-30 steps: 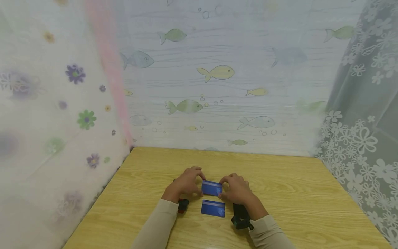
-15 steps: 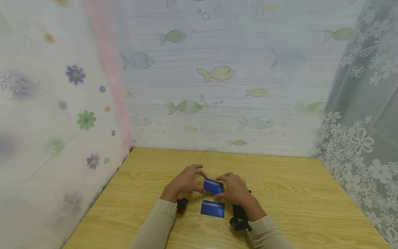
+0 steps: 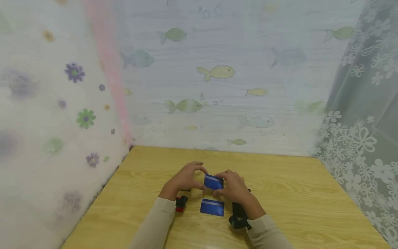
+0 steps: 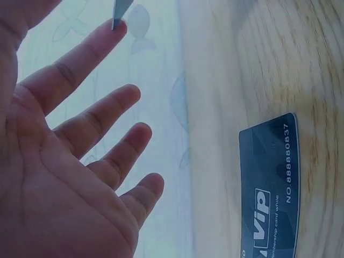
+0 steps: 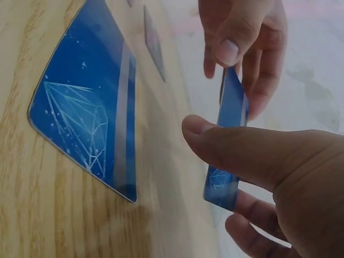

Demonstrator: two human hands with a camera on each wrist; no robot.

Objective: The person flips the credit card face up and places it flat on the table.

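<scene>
Both hands hold one blue card (image 3: 214, 182) with a pale stripe, raised off the table. My left hand (image 3: 186, 177) grips its left end, index finger and thumb at the corners. My right hand (image 3: 232, 186) grips its right end; in the right wrist view the right thumb presses the held card (image 5: 232, 105), with fingers behind. Nearer me, a second blue card (image 3: 212, 207) lies flat on the table, its diamond pattern and stripe facing up. The left wrist view shows a dark card (image 4: 269, 188) lettered "Vip" on the table, beside the left hand.
The wood-grain table (image 3: 295, 200) ends at a fish-print curtain (image 3: 217, 93) behind. A flower-print curtain (image 3: 62, 138) hangs at the left, and a lace-like floral sheet (image 3: 357, 148) at the right. Another card (image 5: 153, 44) lies farther along the table in the right wrist view.
The held card has risen and moved slightly away from me, carried by both hands, and its slant has changed a little. The second blue card stays where it lay.
</scene>
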